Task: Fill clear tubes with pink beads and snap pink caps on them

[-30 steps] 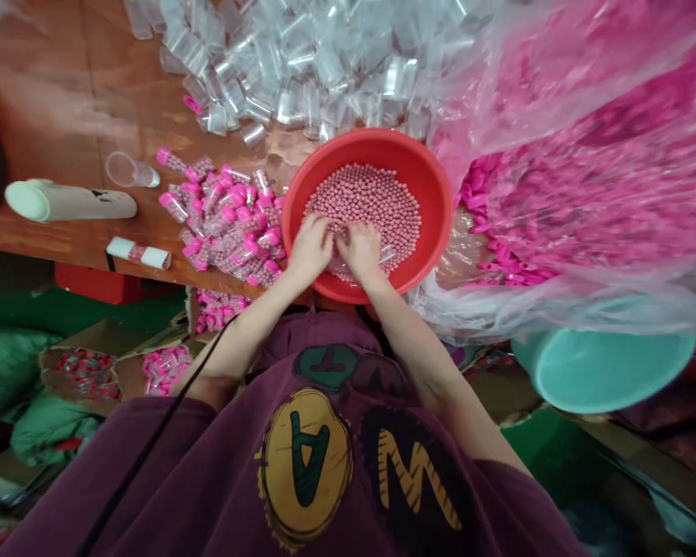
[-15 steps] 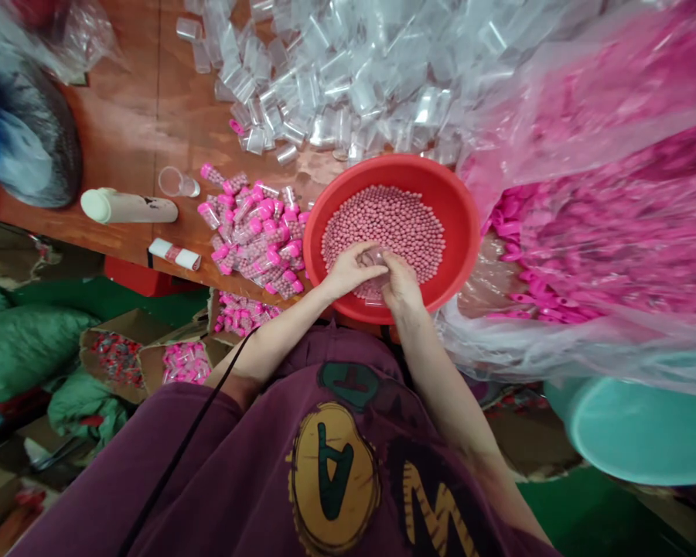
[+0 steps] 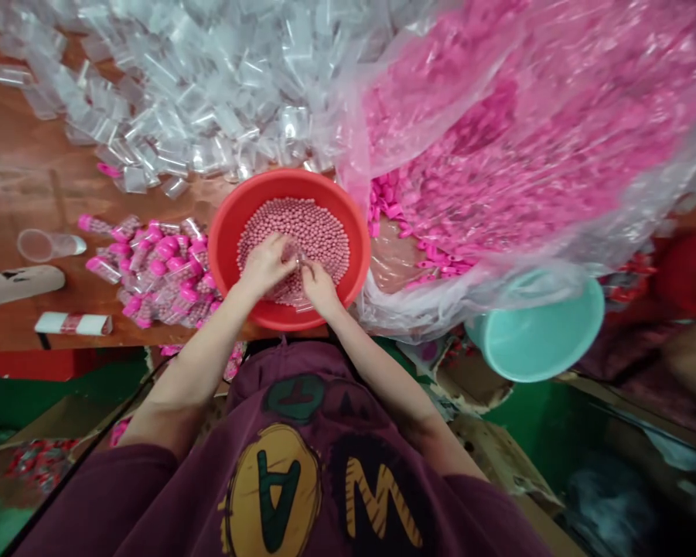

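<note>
A red basin (image 3: 220, 271) holds a bed of small pink beads (image 3: 319, 224). Low over these beads, my left hand (image 3: 265, 267) curls its fingers round a clear plastic vial (image 3: 291, 252). Close beside it, my right hand (image 3: 319, 286) is closed, its fingertips at the same vial. How full the vial is, I cannot make out. Another clear vial (image 3: 306, 306) shows at the near side of the basin, below my right hand. Left of the basin lies a heap of bead-filled vials with pink caps (image 3: 162, 267).
Clear vials (image 3: 197, 100) are piled across the back of the table. On the right, a plastic bag (image 3: 406, 329) spills pink caps (image 3: 446, 259). A turquoise tub (image 3: 545, 340) stands at the near right. A white bottle (image 3: 17, 286) and a clear cup (image 3: 38, 244) are at the left.
The camera has swung right, so the table's things sit farther left in view. Both hands stay over the beads with the vial; their fingers have shifted on it, the left hand now more curled.
</note>
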`<state>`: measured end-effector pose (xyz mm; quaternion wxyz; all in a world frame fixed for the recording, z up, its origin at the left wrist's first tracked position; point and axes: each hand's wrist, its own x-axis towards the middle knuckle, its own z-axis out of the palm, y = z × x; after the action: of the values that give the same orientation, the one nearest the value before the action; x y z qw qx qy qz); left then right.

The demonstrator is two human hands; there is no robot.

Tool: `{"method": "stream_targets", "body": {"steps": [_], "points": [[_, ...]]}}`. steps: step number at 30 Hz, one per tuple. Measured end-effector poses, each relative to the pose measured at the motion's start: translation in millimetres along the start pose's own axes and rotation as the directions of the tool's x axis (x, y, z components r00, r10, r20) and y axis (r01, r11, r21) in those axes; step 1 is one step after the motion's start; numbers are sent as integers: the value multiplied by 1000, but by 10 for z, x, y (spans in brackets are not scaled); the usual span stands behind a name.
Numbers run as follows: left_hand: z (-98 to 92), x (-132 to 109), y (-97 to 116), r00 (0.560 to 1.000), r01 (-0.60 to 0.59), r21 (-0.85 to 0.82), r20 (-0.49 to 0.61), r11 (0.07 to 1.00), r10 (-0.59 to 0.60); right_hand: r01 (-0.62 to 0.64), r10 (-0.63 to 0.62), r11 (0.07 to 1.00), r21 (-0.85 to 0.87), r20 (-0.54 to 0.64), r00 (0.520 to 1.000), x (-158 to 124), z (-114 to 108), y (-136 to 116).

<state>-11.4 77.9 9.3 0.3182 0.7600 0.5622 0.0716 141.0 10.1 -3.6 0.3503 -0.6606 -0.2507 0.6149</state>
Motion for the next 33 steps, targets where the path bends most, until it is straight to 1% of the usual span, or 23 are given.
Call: {"method": "stream_targets", "body": {"steps": [1, 2, 3, 4, 5, 6, 7, 8, 10, 11, 12, 14, 16, 17, 18, 20, 22, 24, 26, 28, 29, 31, 33], "points": [[-34, 77, -27, 999, 38, 97, 13, 995, -39, 89, -86, 991, -98, 32, 996, -81, -80, -64], [-56, 159, -48, 997, 67, 185, 33, 980, -74, 201, -189, 959, -201, 81, 979, -161, -181, -134], [-60, 242, -54, 993, 80, 257, 60, 963, -99, 317, -292, 903, -290, 127, 948, -231, -302, -206], [-45, 325, -40, 990, 77, 306, 86, 949, -108, 414, -387, 837, -358, 148, 910, -278, -445, -273], [-9, 404, -2, 988, 62, 332, 111, 941, -105, 472, -463, 788, -396, 123, 878, -294, -607, -333], [47, 478, 61, 986, 43, 337, 134, 940, -94, 485, -514, 772, -410, 44, 856, -270, -782, -382], [120, 543, 147, 985, 25, 325, 156, 945, -80, 470, -543, 776, -420, -69, 837, -202, -963, -417], [206, 599, 248, 982, 10, 299, 177, 954, -65, 436, -547, 793, -426, -180, 818, -91, -1138, -438], [396, 679, 466, 976, -8, 221, 215, 975, -41, 328, -486, 848, -416, -365, 794, 233, -1432, -439], [488, 702, 564, 973, -8, 176, 229, 984, -33, 270, -448, 861, -430, -390, 805, 425, -1534, -425], [571, 712, 646, 972, -5, 127, 236, 992, -25, 223, -419, 861, -457, -389, 821, 620, -1599, -404], [697, 697, 748, 976, 19, 13, 217, 1000, -21, 139, -360, 837, -529, -343, 868, 972, -1630, -354], [754, 639, 779, 987, 67, -135, 155, 989, -45, 74, -322, 804, -591, -327, 888, 1222, -1575, -302], [756, 597, 778, 992, 93, -220, 109, 971, -71, 56, -314, 793, -606, -330, 890, 1299, -1540, -276], [742, 549, 772, 993, 113, -302, 58, 947, -100, 51, -314, 793, -608, -335, 888, 1346, -1513, -251], [675, 446, 762, 988, 116, -433, -40, 894, -148, 79, -322, 822, -564, -345, 882, 1359, -1502, -200], [578, 342, 759, 980, 103, -539, -91, 836, -179, 137, -333, 868, -478, -353, 875, 1295, -1551, -139], [479, 247, 759, 976, 110, -676, -64, 729, -207, 185, -327, 908, -375, -359, 874, 1186, -1636, -61], [398, 167, 750, 975, 129, -825, 4, 551, -222, 198, -290, 943, -266, -373, 882, 1064, -1720, 37], [342, 102, 734, 974, 132, -915, 48, 382, -221, 169, -216, 974, -151, -389, 896, 948, -1781, 147], [322, 73, 724, 973, 134, -936, 63, 326, -221, 143, -172, 985, -101, -398, 901, 897, -1799, 200], [290, 20, 709, 971, 154, -952, 96, 265, -221, 89, -102, 995, -52, -414, 904, 805, -1820, 288], [259, -37, 696, 967, 188, -955, 138, 228, -216, 58, -95, 994, -98, -426, 900, 724, -1830, 329]]}}
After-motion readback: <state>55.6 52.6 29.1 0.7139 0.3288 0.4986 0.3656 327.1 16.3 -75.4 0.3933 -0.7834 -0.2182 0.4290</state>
